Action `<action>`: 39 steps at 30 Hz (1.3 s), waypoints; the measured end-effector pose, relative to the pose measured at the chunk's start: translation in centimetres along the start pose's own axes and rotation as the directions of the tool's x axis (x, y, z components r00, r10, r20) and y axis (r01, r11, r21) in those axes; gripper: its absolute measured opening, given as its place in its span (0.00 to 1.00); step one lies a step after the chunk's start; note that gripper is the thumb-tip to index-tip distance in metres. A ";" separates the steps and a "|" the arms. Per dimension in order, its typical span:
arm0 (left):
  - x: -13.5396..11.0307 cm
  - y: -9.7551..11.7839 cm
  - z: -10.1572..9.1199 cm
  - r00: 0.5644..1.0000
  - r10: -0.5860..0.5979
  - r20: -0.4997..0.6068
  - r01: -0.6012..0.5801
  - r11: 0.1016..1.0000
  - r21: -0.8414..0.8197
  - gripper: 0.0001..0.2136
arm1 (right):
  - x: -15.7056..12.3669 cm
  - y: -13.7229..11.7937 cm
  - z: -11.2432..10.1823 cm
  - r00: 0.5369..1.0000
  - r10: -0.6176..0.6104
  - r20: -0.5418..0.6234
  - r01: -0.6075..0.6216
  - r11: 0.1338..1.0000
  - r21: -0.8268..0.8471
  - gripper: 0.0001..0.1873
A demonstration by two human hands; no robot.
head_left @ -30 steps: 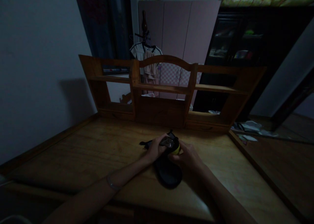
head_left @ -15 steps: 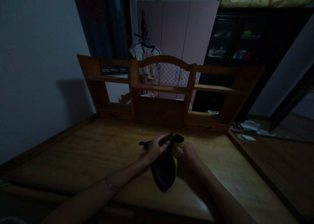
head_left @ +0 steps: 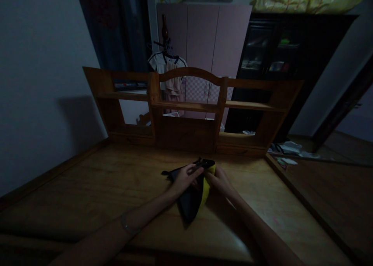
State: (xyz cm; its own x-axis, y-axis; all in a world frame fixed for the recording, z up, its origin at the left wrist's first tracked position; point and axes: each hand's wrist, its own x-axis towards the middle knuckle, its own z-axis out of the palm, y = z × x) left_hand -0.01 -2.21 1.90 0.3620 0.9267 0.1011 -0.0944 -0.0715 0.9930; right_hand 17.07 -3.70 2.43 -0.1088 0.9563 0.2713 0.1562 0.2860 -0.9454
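Observation:
A dark pouch (head_left: pixel 188 203) with a yellow lining (head_left: pixel 206 188) lies on the wooden desk (head_left: pixel 96 188) in dim light. My left hand (head_left: pixel 184 177) is closed on the pouch's upper left edge, fingers pinching near its top. My right hand (head_left: pixel 220 179) grips the top right edge beside the yellow part. Both hands meet at the pouch's top end. The lower end of the pouch points toward me.
A wooden shelf unit (head_left: pixel 189 106) stands along the desk's back edge. Behind it hang clothes (head_left: pixel 167 69) before a pink wardrobe (head_left: pixel 204 40) and a dark cabinet (head_left: pixel 271 56). Papers (head_left: pixel 287 147) lie on the floor at right. A grey wall (head_left: pixel 40 83) bounds the left.
The pouch has turned and narrowed between my hands, with more yellow lining showing. The round object seen at its top a second ago is out of sight.

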 end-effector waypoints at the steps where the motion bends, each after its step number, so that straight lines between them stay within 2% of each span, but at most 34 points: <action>1: 0.1 0.0 0.0 1.000 -0.012 -0.002 0.012 1.000 -0.022 0.24 | -0.1 -0.3 0.2 1.000 0.004 -0.018 -0.004 1.000 -0.022 0.18; 4: 0.4 0.0 -0.1 0.998 -0.063 -0.024 0.060 0.994 -0.093 0.25 | -0.4 -1.0 0.5 0.997 0.042 -0.071 -0.046 0.998 -0.052 0.23; 9: 0.6 0.2 -0.5 0.987 -0.102 -0.128 0.084 0.987 -0.140 0.26 | -0.6 -0.5 0.2 0.984 0.159 -0.084 -0.152 0.984 0.092 0.29; 12: 0.8 -0.1 -0.9 0.978 -0.096 -0.184 0.071 0.988 -0.141 0.27 | -0.7 -0.3 -0.1 0.993 0.101 -0.066 -0.094 0.991 0.098 0.26; 17: 1.1 -0.7 -1.2 0.977 -0.068 -0.202 0.045 0.992 -0.117 0.26 | -0.6 -1.2 -0.4 0.989 -0.098 -0.115 0.092 0.994 -0.055 0.22; 20: 1.1 -0.6 -1.3 0.983 -0.010 -0.184 0.000 0.998 -0.058 0.24 | -0.5 -1.4 -0.3 0.987 -0.119 -0.109 0.111 0.991 -0.076 0.21; 24: 0.9 -0.5 -1.2 0.974 0.161 -0.157 -0.148 0.985 0.090 0.20 | 0.0 -0.7 -0.2 0.996 -0.060 -0.063 0.058 0.998 -0.038 0.21; 28: 0.2 -0.2 -0.9 0.983 0.162 -0.083 -0.135 0.955 0.265 0.20 | 0.3 0.5 -0.3 0.999 -0.021 0.030 0.021 1.000 -0.022 0.16; 30: -0.3 0.1 -0.7 0.979 0.198 -0.056 -0.166 0.922 0.350 0.20 | 0.4 1.0 -0.4 0.998 -0.019 0.061 0.021 0.999 -0.029 0.16; 33: -0.7 0.6 -0.6 0.970 0.241 -0.025 -0.207 0.880 0.428 0.19 | 0.4 1.4 -0.4 0.999 -0.019 0.044 0.019 1.000 0.007 0.17; 39: -0.7 1.0 -0.2 0.971 0.240 0.002 -0.221 0.889 0.402 0.20 | 0.5 1.0 -0.1 0.999 0.025 -0.046 -0.024 0.999 0.026 0.17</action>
State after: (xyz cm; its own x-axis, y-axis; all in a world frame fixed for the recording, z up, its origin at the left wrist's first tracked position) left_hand -0.58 -2.90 2.85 0.3304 0.8817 0.3370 0.2086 -0.4164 0.8849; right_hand 17.27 -2.93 1.60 -0.0598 0.9650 0.2554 0.1337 0.2613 -0.9559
